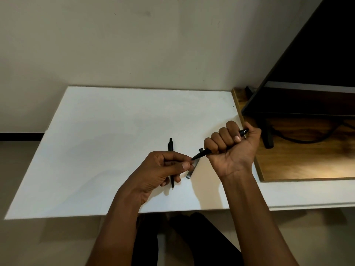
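Closest to me, my right forearm [255, 217] and left forearm [115, 227] rise from the bottom edge over the near rim of the white desk [115, 131]. My right grip [232, 146] is a tight fist wrapped round a black pen [200, 154]. The pen is held up off the desk and slants down toward the left grip, its rear end poking out of the fist on the far right side. My left grip [163, 169] is narrow, with thumb and forefinger pinched on the pen's tip and the other fingers loosely curled beneath. I cannot tell whether a small part is held at that tip. A second pen [170, 145] lies flat on the desk under the left grip. Its far end shows beyond the knuckles and its point shows just below the fingers. A grey strip [192, 170] lies on the desk between the two grips, below the raised pen. To the right of the right grip sits a wooden board [288, 166], and a dark screen [307, 73] stands on it with a cable [307, 139] trailing across the wood.
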`<state>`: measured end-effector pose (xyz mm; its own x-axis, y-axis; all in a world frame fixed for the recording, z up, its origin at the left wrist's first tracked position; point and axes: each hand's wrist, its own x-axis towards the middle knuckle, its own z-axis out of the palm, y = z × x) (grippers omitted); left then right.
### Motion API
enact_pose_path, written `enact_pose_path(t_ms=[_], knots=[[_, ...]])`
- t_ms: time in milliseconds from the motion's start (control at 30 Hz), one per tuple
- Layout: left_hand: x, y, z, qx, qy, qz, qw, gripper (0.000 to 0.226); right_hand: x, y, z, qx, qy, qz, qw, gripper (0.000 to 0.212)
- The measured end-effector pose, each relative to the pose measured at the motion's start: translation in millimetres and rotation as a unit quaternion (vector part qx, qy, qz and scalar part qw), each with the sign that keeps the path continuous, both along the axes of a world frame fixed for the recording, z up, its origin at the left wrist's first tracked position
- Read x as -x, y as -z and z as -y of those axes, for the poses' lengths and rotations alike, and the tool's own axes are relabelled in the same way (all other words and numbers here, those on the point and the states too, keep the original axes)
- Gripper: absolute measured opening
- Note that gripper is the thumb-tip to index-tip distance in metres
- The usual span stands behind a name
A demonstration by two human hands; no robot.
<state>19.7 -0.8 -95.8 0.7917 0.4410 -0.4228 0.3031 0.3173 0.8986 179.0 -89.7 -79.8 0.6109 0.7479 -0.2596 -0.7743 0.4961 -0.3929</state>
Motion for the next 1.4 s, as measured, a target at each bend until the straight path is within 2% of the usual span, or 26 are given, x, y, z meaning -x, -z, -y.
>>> enact_pose_path(t_ms=[200,667,1133,1400], knots=[[-0.5,1.5,0.4,-0.004,0.001,0.002,1.000,0.034,1.8,0.6,-1.4,0.010,0.008,0.006,1.000,0.056],[-0.3,1.2,-0.4,-0.005,0.004,0.012,1.000,0.035,0.9,0.8,-2.5,0.013,0.017,0.000,1.000,0.053],[1.1,-0.2,0.5,-0.012,0.006,0.007,1.000,0.029,0.9,0.5,-2.0,0.011,0.007,0.011,1.000,0.054],[1.5,0.1,1.3,-0.006,0.006,0.012,1.000,0.016,-0.6,4.1,0.3,-0.017,0.007,-0.018,1.000,0.055]])
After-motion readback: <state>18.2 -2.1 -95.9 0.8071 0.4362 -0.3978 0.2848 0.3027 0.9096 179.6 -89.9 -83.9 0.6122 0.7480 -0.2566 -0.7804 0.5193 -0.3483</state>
